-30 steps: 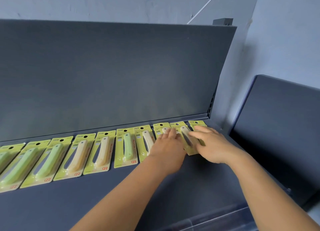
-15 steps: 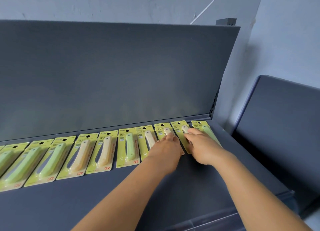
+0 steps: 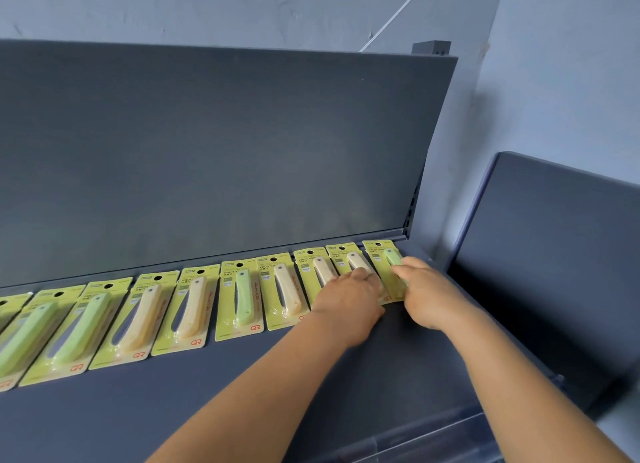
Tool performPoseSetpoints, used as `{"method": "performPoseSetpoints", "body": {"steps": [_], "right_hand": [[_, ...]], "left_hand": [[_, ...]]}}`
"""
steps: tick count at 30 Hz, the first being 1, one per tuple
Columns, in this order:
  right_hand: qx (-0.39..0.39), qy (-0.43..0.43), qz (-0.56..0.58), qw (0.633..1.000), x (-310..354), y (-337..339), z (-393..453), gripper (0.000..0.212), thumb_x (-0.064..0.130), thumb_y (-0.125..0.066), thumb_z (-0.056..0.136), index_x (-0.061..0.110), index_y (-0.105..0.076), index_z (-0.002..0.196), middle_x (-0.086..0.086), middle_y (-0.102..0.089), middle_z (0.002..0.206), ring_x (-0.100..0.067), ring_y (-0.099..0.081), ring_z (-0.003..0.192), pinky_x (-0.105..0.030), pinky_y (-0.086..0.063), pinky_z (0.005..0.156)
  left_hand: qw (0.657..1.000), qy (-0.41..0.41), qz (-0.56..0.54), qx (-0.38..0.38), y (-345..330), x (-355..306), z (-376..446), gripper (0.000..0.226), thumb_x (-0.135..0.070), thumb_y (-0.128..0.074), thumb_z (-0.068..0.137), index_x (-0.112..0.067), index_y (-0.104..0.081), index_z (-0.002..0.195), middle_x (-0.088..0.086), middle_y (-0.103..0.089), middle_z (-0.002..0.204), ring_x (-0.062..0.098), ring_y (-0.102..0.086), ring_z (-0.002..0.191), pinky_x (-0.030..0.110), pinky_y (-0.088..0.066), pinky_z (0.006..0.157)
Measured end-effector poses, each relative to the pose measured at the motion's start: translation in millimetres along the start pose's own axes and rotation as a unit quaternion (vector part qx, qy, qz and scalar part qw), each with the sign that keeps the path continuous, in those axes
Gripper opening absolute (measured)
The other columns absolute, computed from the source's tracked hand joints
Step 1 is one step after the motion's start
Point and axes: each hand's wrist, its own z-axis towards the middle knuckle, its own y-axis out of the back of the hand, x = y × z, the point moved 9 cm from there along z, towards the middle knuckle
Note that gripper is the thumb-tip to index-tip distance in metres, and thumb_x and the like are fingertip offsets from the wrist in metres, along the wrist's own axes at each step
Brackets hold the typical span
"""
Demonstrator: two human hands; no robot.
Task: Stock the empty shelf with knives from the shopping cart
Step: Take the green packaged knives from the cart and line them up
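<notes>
**Final Packs at the Right End of the Row: Alignment Hazards**

Nearest the camera, two bare forearms reach forward over the dark shelf (image 3: 173, 410). The left hand (image 3: 346, 296) lies palm-down on the two cream-handled knife packs (image 3: 323, 266) second and third from the right end. Its fingers point forward, close together and flat; whether the tips press or merely rest cannot be told. The right hand (image 3: 427, 294) lies on the last pack, the green-handled knife pack (image 3: 389, 260), just beside the shelf's right end. Its fingers curl over the pack's lower half; a true pinch on the card edge cannot be confirmed, since the hand hides that edge.

Beyond the hands, the row of knife packs (image 3: 239, 299) runs leftward, flat, side by side, header holes toward the back panel (image 3: 207, 150). The shopping cart is not in view.

Probable faults from here:

- Overlap: the rightmost cards lie touching. A sideways push by either hand could ride one card onto its neighbour.
- Skew: uneven pressure could rotate a pack out of line with the row.
- Crowding: little bare shelf shows right of the last pack; a further push could jam it against the end.
</notes>
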Motion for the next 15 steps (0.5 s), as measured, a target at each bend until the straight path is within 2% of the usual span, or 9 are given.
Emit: {"method": "performPoseSetpoints", "body": {"steps": [7,15], "right_hand": [[-0.011,0.016,-0.019,1.000,-0.3,6.6,6.5,0.056,-0.007,-0.043,0.083,0.018,-0.050,0.133,0.002,-0.038,0.137,-0.021,-0.044,0.120,-0.034,-0.044,0.098],[-0.006,0.015,-0.025,1.000,3.9,8.0,4.2,0.057,-0.005,-0.046,0.082,0.019,-0.047,0.134,0.002,-0.039,0.135,-0.022,-0.045,0.118,-0.034,-0.047,0.094]], "left_hand": [[1.000,0.005,0.009,-0.010,-5.3,2.8,6.1,0.043,-0.011,-0.053,0.092,-0.011,-0.041,0.133,0.009,-0.045,0.132,0.029,-0.051,0.116,0.035,-0.041,0.097],[0.999,0.012,0.034,-0.018,0.1,0.3,6.5,0.046,-0.013,-0.055,0.093,-0.010,-0.039,0.135,0.009,-0.045,0.134,0.029,-0.050,0.118,0.035,-0.040,0.098]]}}
